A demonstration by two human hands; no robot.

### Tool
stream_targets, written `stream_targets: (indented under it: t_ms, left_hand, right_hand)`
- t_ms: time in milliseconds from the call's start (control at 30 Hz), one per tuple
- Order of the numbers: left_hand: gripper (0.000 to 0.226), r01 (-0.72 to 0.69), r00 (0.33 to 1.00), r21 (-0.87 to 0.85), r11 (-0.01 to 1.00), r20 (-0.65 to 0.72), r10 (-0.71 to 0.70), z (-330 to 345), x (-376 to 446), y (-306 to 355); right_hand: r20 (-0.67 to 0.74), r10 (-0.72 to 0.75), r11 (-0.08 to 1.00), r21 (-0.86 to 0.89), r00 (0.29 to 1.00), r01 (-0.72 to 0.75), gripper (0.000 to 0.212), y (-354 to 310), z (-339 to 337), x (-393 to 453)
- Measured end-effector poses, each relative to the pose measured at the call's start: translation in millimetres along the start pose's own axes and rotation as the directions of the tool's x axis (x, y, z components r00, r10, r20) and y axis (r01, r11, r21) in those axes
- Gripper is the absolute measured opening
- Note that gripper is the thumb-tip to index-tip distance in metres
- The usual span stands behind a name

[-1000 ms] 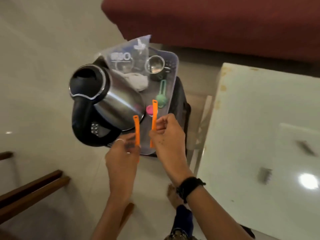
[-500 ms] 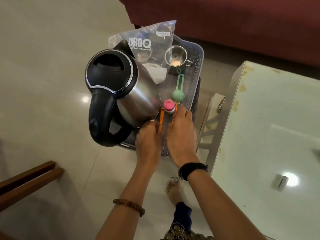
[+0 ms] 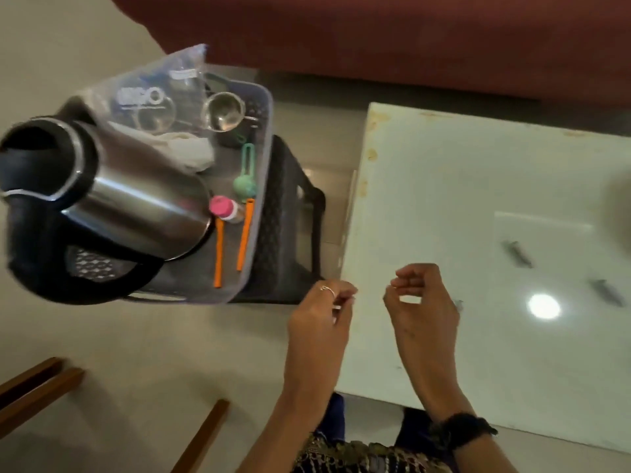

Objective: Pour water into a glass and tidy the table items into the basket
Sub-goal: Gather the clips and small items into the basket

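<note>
Pale polished floor tiles (image 3: 143, 363) fill the lower left, with brown wooden bars (image 3: 37, 380) slanting in at the near edge and a patterned garment (image 3: 358, 455) at the bottom of the view. Just beyond, the left hand (image 3: 321, 312) hangs over the floor at the corner of the table, a ring on one finger, fingers loosely curled with nothing in them. The right hand (image 3: 421, 302), a dark band on its wrist, hovers over the glossy white table (image 3: 478, 186), its fingers also bent and holding nothing. The two hands are a little apart, neither touching anything. The tabletop is smooth and reflective, with a bright lamp spot and a few blurred grey marks; its far edge shows yellowish stains.

To the left of the table sits the translucent plastic basket (image 3: 264, 158), rectangular with rounded corners, resting on a dark perforated stand (image 3: 286, 233). Inside, nearest, two orange sticks (image 3: 243, 233) lie side by side, not touching. A big stainless-steel kettle (image 3: 136, 206) with black lid and handle occupies the left part and overhangs the rim. Between kettle and sticks stands a small bottle with a pink cap (image 3: 223, 208); just beyond it lies a green looped tool (image 3: 246, 175). Farther back are a white cloth (image 3: 191, 151), a small steel cup (image 3: 223, 110) and a clear printed bag (image 3: 153, 93). Dark red upholstery (image 3: 375, 35) spans the far background.
</note>
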State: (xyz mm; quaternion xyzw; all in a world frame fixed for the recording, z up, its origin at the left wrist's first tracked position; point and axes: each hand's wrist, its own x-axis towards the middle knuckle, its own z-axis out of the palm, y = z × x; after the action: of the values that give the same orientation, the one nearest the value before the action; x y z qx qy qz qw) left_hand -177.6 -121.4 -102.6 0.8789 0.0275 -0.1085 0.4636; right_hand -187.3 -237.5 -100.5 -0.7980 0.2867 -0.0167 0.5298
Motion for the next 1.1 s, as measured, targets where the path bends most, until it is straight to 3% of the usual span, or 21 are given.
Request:
stream_targets:
  t_ms: [167,333,533,733,933,1100]
  left_hand:
    - [0.016,0.036,0.971,0.067,0.997,0.233,-0.051,105,-25,27]
    - [0.037,0.021,0.984,0.191,0.981,0.169,-0.054,177,-33,38]
    - [0.032,0.170,0.977,0.190,0.967,0.095,-0.190,225,-43,38]
    - [0.024,0.193,0.980,0.214,0.957,0.009,-0.200,253,-43,46]
    - [0.029,0.144,0.982,0.258,0.955,0.079,-0.169,266,-28,50]
    - [0.032,0.193,0.976,0.116,0.974,0.082,-0.203,266,-17,52]
  right_hand:
    - [-0.083,0.108,0.991,-0.074,0.991,-0.114,0.030,72,-101,16]
    - [-0.132,0.200,0.968,-0.130,0.971,-0.217,0.021,137,-175,31]
    - [-0.163,0.193,0.949,-0.218,0.967,-0.226,0.019,182,-242,55]
    - [-0.141,0.115,0.916,-0.367,0.983,-0.160,0.018,203,-272,97]
    - [-0.089,0.105,0.826,-0.547,0.991,-0.136,0.022,212,-277,123]
    - [-0.097,0.117,0.787,-0.598,0.988,-0.152,0.021,213,-269,133]
